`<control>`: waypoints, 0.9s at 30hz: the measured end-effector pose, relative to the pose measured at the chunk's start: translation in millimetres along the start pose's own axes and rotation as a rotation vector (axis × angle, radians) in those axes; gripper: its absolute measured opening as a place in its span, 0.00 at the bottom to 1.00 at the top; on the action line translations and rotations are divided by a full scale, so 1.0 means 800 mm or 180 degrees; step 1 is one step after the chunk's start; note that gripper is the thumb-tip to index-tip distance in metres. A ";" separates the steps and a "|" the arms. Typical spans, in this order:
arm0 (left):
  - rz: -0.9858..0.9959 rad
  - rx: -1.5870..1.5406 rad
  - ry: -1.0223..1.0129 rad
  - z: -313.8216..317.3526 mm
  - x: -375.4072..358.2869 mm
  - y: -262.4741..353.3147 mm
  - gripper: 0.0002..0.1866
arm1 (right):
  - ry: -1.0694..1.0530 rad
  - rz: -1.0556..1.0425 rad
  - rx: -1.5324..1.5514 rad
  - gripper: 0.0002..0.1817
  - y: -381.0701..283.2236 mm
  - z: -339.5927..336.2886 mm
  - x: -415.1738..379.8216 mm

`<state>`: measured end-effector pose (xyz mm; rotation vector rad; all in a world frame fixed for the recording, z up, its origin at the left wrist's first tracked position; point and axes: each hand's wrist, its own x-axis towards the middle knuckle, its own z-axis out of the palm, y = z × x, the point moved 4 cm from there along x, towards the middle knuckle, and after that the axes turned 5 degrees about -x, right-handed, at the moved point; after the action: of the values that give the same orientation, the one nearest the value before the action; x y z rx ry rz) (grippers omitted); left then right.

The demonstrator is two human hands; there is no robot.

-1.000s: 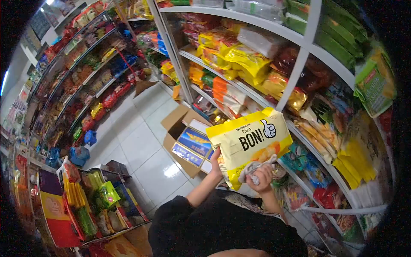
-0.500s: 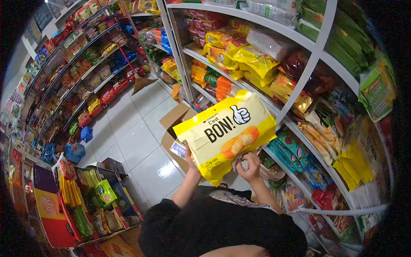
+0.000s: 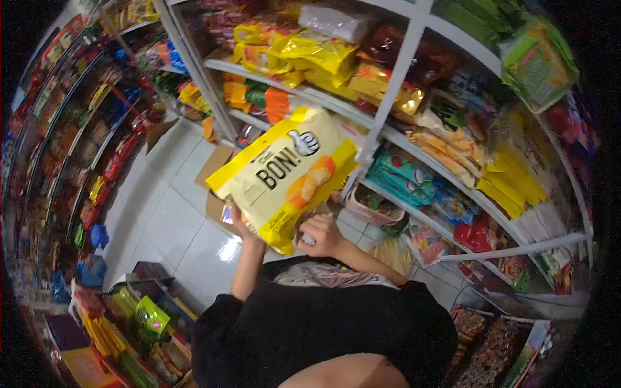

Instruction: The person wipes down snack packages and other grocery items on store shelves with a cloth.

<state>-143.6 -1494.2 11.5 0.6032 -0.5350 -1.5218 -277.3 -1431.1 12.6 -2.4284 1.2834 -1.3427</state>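
A large yellow and cream snack bag [image 3: 288, 174] printed "C'est BON!" is held up tilted before me. My left hand [image 3: 248, 227] grips its lower left edge, the fingers partly hidden behind it. My right hand [image 3: 321, 235] is closed at the bag's lower right edge, around a small crumpled whitish thing [image 3: 307, 238] that looks like a cloth or tissue. Behind the bag stands an open cardboard box [image 3: 217, 165] on the floor, mostly covered from view. A small blue and white printed piece [image 3: 226, 212] shows beside my left hand; whether I hold it cannot be told.
White metal shelving [image 3: 388, 97] with yellow bags and other packets runs along the right. A pink basket [image 3: 374, 208] stands low there. More stocked shelves [image 3: 71, 123] curve along the left. At lower left are boxes of packets [image 3: 152, 317]; at lower right, trays of brown goods [image 3: 491, 346].
My view has turned right, so the bag and shelves appear farther left and trays show at lower right. Both hands keep their places on the bag.
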 end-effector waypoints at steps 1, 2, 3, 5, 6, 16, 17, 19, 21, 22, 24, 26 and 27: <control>-0.0371 -0.1131 -0.0666 -0.008 0.005 -0.013 0.29 | -0.0004 0.0045 -0.0004 0.08 0.002 0.000 -0.002; -0.0399 -0.0992 -0.0236 -0.011 0.005 -0.016 0.29 | 0.0039 -0.0081 -0.0142 0.08 0.004 -0.007 0.002; -0.0398 -0.0887 0.0011 -0.025 0.009 -0.024 0.29 | 0.0183 0.0002 -0.0249 0.08 0.011 -0.015 0.004; -0.0338 -0.0812 0.0266 -0.038 0.008 -0.028 0.29 | 0.0460 0.0265 -0.0462 0.07 0.033 -0.031 0.005; -0.0402 -0.0791 0.0163 -0.030 0.003 -0.027 0.29 | 0.0617 0.0532 -0.0369 0.05 0.044 -0.047 0.004; -0.1386 -0.0369 0.0218 -0.030 -0.021 -0.098 0.24 | 0.1533 0.0865 -0.0110 0.04 0.050 -0.087 0.018; -0.1621 -0.0776 -0.0293 -0.021 -0.021 -0.106 0.21 | 0.1206 0.0424 -0.0175 0.05 0.034 -0.083 0.025; -0.1589 -0.0863 -0.0306 -0.015 -0.023 -0.114 0.21 | 0.1089 -0.0179 -0.0351 0.05 0.025 -0.089 0.028; -0.1557 -0.1107 -0.0309 0.004 -0.031 -0.112 0.21 | 0.1231 0.0038 -0.0508 0.06 0.054 -0.107 0.009; -0.1527 -0.1098 -0.0310 0.015 -0.035 -0.109 0.21 | 0.1347 0.0322 -0.0659 0.06 0.073 -0.121 -0.005; -0.1355 -0.0874 -0.0051 0.027 -0.046 -0.106 0.23 | 0.1629 0.1020 -0.0634 0.04 0.114 -0.155 -0.034; -0.1227 -0.0809 0.0012 0.037 -0.052 -0.114 0.23 | 0.2107 0.1569 -0.0390 0.02 0.151 -0.181 -0.069; -0.1198 -0.0841 0.0110 0.041 -0.056 -0.119 0.24 | 0.2106 0.1560 -0.0373 0.02 0.158 -0.183 -0.079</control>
<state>-236.5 -1446.9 -25.0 0.5419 -0.1917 -1.8959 -480.2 -1424.0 5.3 -1.5689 1.9663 -2.0030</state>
